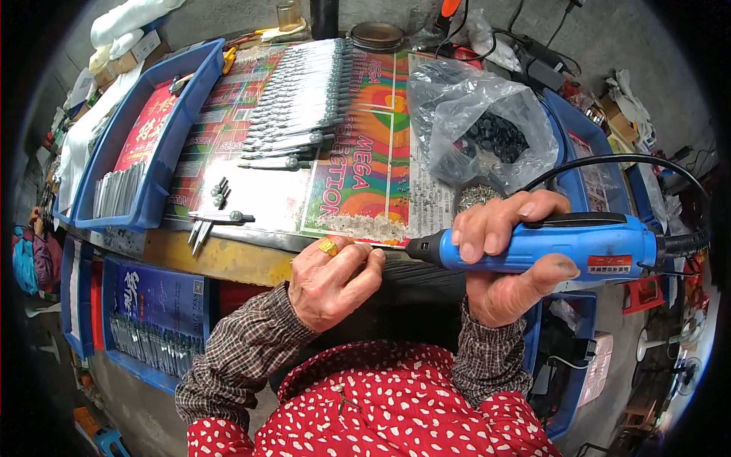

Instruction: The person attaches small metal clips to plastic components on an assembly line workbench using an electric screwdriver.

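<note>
At right, the right hand (pixel 489 228) gripped the driver (pixel 582 240). At centre, the left hand (pixel 329 283) was closed; whether it pinched anything could not be determined.

On the worktop (pixel 179 251), a lane runs front to back between the row of metal pieces (pixel 304 99) and the bag (pixel 449 99), littered with scattered bits (pixel 358 227) at its near end and closed at the back by a dish (pixel 377 34). A narrower strip lies between the row and the left tray (pixel 173 145), whose raised wall blocks a low sideways pass. Nearer the front, an open patch extends leftward to loose parts (pixel 221 194). The driver (pixel 502 247) bars the right front edge, its tip beside the left fingers (pixel 369 278); its cable (pixel 640 158) crosses toward the right.
</note>
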`<state>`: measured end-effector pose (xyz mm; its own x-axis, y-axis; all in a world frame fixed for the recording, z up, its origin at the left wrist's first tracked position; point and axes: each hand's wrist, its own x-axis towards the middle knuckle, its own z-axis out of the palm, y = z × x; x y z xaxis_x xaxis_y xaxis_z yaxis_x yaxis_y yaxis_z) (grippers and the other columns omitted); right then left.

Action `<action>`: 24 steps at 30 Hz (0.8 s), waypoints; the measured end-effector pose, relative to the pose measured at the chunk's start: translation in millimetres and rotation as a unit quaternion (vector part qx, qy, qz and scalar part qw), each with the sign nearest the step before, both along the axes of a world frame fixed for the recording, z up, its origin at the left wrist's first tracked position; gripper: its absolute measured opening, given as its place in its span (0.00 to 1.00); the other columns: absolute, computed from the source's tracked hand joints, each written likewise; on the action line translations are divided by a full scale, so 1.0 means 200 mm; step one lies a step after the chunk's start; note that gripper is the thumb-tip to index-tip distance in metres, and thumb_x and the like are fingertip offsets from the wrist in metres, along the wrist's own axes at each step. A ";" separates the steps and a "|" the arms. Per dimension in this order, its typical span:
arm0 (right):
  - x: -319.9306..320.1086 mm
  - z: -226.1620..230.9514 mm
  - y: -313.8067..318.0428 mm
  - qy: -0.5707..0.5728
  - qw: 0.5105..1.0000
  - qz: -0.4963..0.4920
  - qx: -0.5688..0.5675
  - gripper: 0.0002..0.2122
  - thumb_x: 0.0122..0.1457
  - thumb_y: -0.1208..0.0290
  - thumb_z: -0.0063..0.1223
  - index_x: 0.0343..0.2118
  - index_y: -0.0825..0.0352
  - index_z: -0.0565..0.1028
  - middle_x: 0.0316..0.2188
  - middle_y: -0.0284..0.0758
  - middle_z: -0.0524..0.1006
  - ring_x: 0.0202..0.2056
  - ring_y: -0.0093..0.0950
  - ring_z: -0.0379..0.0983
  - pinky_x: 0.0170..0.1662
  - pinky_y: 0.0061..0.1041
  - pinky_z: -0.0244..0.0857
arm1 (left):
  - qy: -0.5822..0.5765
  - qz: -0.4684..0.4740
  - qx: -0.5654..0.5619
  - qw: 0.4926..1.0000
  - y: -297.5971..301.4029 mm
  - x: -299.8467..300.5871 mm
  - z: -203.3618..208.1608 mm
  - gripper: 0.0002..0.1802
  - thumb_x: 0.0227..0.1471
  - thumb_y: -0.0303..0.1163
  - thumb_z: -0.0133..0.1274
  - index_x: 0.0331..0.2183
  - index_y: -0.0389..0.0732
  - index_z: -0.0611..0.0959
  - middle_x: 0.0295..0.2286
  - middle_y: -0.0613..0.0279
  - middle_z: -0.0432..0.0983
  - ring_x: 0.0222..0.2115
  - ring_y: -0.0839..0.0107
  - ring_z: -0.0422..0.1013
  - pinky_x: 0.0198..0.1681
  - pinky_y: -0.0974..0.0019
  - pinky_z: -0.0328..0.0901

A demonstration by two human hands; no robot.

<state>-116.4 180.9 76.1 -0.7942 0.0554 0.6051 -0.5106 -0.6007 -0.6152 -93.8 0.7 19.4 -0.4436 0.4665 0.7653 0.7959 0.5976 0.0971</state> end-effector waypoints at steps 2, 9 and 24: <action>0.00 0.00 0.00 0.003 1.000 0.001 0.001 0.26 0.45 0.49 0.58 0.35 0.64 0.60 0.18 0.34 0.67 0.18 0.27 0.67 0.24 0.28 0.64 | -0.002 0.000 0.018 1.000 0.01 0.00 -0.01 0.10 0.31 0.21 0.55 0.25 0.34 0.76 0.23 0.60 0.70 0.23 0.70 0.69 0.24 0.69 0.65; 0.00 0.02 -0.01 0.022 1.000 0.002 -0.013 0.29 0.45 0.41 0.52 0.35 0.64 0.60 0.18 0.34 0.67 0.18 0.26 0.67 0.25 0.28 0.65 | -0.017 -0.001 0.059 0.998 0.01 0.00 -0.02 0.10 0.32 0.21 0.56 0.24 0.33 0.75 0.24 0.57 0.71 0.24 0.66 0.70 0.25 0.67 0.66; 0.01 0.02 -0.04 -0.002 1.000 0.007 -0.016 0.28 0.45 0.43 0.54 0.35 0.64 0.60 0.18 0.34 0.67 0.18 0.26 0.67 0.26 0.28 0.65 | -0.020 0.010 0.056 0.998 0.01 0.00 -0.01 0.18 0.34 0.19 0.56 0.34 0.31 0.76 0.24 0.60 0.71 0.22 0.68 0.69 0.24 0.68 0.64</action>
<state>-114.5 173.8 79.5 -0.7972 0.0634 0.6004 -0.4999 -0.6268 -0.5977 -94.4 3.5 16.6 -0.4828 0.3705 0.7935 0.7785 0.5965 0.1952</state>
